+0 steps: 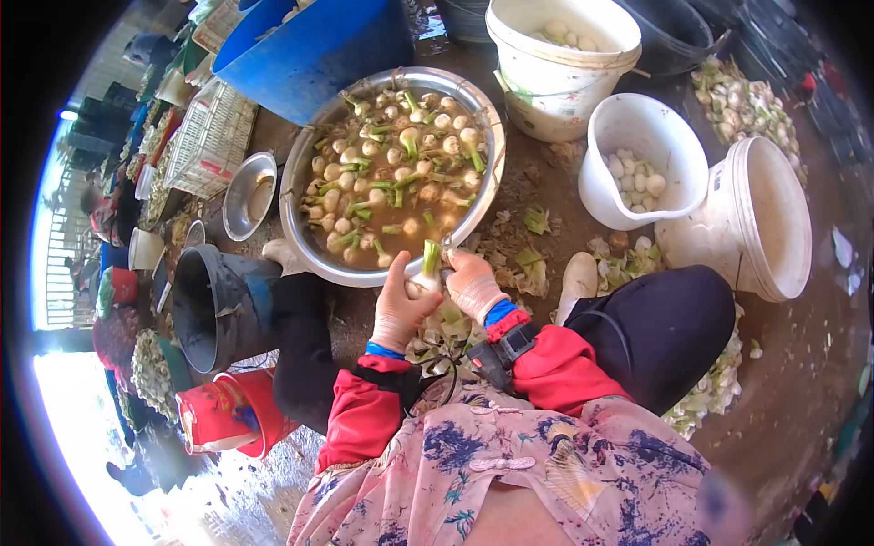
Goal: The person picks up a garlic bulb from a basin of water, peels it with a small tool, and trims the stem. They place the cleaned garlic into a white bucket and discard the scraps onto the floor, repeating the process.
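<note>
My left hand (401,308) is closed around a white onion (423,286) whose short green stalk (431,255) points up and away from me. My right hand (473,284) is closed right beside the stalk; a small dark edge shows at its fingertips, but what it grips is too small to make out. Just beyond both hands stands a wide metal basin (300,214) of brown water, with many onions (410,141) floating in it, several with cut green stalks.
A white bucket (596,187) on the right holds peeled onions (637,182). Near it are another white bucket (546,100) and a tipped one (778,218). A blue tub (319,64), a small metal bowl (244,205), a dark bucket (205,309) and scattered peelings (710,391) surround me.
</note>
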`<action>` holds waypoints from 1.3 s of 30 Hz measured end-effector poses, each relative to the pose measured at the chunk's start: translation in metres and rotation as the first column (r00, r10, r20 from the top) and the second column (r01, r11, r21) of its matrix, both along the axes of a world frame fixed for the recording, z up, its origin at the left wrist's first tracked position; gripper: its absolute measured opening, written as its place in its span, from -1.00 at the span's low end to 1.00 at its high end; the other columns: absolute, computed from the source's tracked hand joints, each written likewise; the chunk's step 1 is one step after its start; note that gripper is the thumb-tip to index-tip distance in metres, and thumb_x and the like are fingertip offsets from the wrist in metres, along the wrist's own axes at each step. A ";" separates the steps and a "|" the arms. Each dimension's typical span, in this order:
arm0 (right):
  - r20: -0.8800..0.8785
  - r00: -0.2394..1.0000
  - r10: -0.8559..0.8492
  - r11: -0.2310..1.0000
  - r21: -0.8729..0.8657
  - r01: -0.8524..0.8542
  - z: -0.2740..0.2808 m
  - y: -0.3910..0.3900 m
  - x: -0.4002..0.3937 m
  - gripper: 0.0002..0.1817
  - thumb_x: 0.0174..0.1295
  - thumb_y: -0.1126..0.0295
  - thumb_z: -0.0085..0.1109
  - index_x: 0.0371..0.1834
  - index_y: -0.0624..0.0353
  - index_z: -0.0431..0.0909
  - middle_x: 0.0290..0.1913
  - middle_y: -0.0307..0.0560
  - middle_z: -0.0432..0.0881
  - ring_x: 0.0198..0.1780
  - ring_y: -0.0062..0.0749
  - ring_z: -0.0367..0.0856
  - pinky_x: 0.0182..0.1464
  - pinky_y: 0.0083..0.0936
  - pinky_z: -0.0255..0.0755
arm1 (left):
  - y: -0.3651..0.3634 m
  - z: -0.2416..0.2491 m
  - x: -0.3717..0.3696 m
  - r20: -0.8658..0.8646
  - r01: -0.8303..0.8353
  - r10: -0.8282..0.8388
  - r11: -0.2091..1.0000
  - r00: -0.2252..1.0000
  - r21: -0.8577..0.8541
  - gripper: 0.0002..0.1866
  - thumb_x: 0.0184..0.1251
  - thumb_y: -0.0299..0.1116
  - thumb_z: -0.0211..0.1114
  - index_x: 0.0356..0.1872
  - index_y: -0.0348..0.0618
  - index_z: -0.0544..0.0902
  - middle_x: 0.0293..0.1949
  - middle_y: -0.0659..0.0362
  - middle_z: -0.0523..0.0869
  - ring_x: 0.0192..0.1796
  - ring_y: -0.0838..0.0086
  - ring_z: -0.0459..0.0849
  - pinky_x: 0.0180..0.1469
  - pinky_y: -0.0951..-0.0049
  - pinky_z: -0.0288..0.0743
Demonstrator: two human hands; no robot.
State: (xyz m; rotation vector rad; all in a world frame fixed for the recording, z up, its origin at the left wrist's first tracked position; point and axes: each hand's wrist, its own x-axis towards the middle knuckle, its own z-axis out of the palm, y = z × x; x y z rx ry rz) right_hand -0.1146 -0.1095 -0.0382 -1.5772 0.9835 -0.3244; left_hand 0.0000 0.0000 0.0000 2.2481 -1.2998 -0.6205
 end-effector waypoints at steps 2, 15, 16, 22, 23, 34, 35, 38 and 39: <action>0.120 0.988 0.098 0.994 -0.068 -0.090 0.003 -0.007 0.000 -0.61 0.22 0.43 0.13 0.14 0.13 0.56 0.05 0.05 0.66 0.10 -0.03 0.59 0.10 -0.31 0.45 | 0.007 -0.008 0.011 -0.793 -0.313 0.114 0.944 0.598 -0.100 -0.19 0.09 -0.13 0.46 0.39 0.05 0.28 0.12 -0.06 0.56 0.02 0.16 0.63 0.12 0.17 0.53; 0.534 0.828 -0.171 0.751 0.614 -0.241 0.048 0.009 -0.010 -0.60 0.33 0.45 0.14 0.22 0.31 0.46 0.04 -0.11 0.61 0.04 -0.46 0.59 0.10 -0.51 0.48 | 0.018 0.041 -0.001 -0.737 -0.220 -0.079 0.928 0.671 -0.300 0.21 -0.02 0.04 0.56 0.53 -0.07 -0.10 -0.08 0.20 0.59 -0.35 0.53 0.57 -0.32 0.48 0.50; 0.536 0.817 -0.214 0.756 0.620 -0.208 0.049 0.010 -0.005 -0.65 0.35 0.39 0.15 0.17 0.25 0.50 -0.01 -0.17 0.63 -0.08 -0.47 0.63 -0.06 -0.54 0.54 | 0.020 0.039 -0.001 -0.849 -0.319 -0.021 0.922 0.529 -0.221 0.17 0.01 0.10 0.51 0.53 -0.01 -0.08 -0.10 0.20 0.60 -0.36 0.54 0.57 -0.34 0.47 0.50; 0.600 0.773 -0.208 0.810 0.548 -0.208 0.028 0.010 -0.004 -0.66 0.37 0.44 0.08 0.20 0.21 0.47 0.01 -0.10 0.62 -0.07 -0.34 0.64 -0.21 -0.42 0.60 | 0.014 0.001 0.004 -0.948 -0.451 -0.021 0.883 -0.318 0.131 -0.29 0.16 0.43 0.12 0.10 0.09 0.46 -0.31 0.16 0.64 -0.56 0.47 0.56 -0.56 0.43 0.48; 0.580 0.766 -0.279 0.781 0.600 -0.170 0.029 0.010 -0.006 -0.68 0.35 0.49 0.07 0.17 0.22 0.48 0.00 -0.10 0.63 -0.10 -0.33 0.64 -0.24 -0.46 0.58 | 0.010 0.003 0.005 -0.922 -0.449 0.035 0.866 -0.385 0.220 -0.32 0.20 0.39 0.14 0.10 0.07 0.46 -0.33 0.16 0.64 -0.59 0.46 0.54 -0.58 0.44 0.47; 0.431 0.902 -0.030 0.999 0.041 0.014 -0.006 0.022 -0.001 -0.68 0.21 0.46 0.06 0.02 0.22 0.60 -0.13 -0.09 0.68 -0.11 -0.39 0.61 -0.06 -0.48 0.46 | -0.002 0.012 -0.034 -0.911 -0.740 0.157 0.643 0.382 -0.199 0.10 -0.10 -0.09 0.64 0.41 -0.28 0.15 0.12 0.03 0.48 0.10 0.38 0.49 0.09 0.44 0.45; 0.401 0.916 -0.028 0.993 0.116 -0.021 -0.009 0.023 0.000 -0.71 0.22 0.35 0.14 -0.02 0.19 0.64 -0.14 0.06 0.71 -0.07 -0.21 0.66 -0.04 -0.38 0.46 | -0.005 0.005 -0.029 -0.808 -0.716 0.253 0.644 0.532 -0.270 -0.05 -0.07 -0.16 0.64 0.33 -0.26 0.29 0.04 0.09 0.53 0.02 0.42 0.52 0.03 0.44 0.48; 0.263 0.959 0.105 0.989 -0.132 -0.072 -0.011 0.021 -0.003 -0.71 0.23 0.34 0.15 -0.03 0.21 0.62 -0.26 0.05 0.70 -0.21 -0.24 0.66 -0.16 -0.33 0.46 | -0.001 -0.028 -0.009 -0.973 -0.701 -0.012 0.692 0.229 -0.173 -0.54 0.18 -0.02 0.44 -0.05 -0.10 0.56 -0.28 0.27 0.62 -0.28 0.56 0.59 -0.28 0.50 0.51; 0.230 0.962 0.150 0.961 -0.261 -0.088 -0.022 0.017 -0.004 -0.70 0.24 0.34 0.14 -0.02 0.23 0.61 -0.31 0.04 0.70 -0.28 -0.27 0.65 -0.21 -0.33 0.45 | -0.008 -0.033 -0.008 -0.985 -0.750 -0.007 0.647 0.172 -0.136 -0.62 0.22 0.03 0.39 -0.18 -0.03 0.60 -0.35 0.31 0.63 -0.36 0.62 0.59 -0.37 0.55 0.48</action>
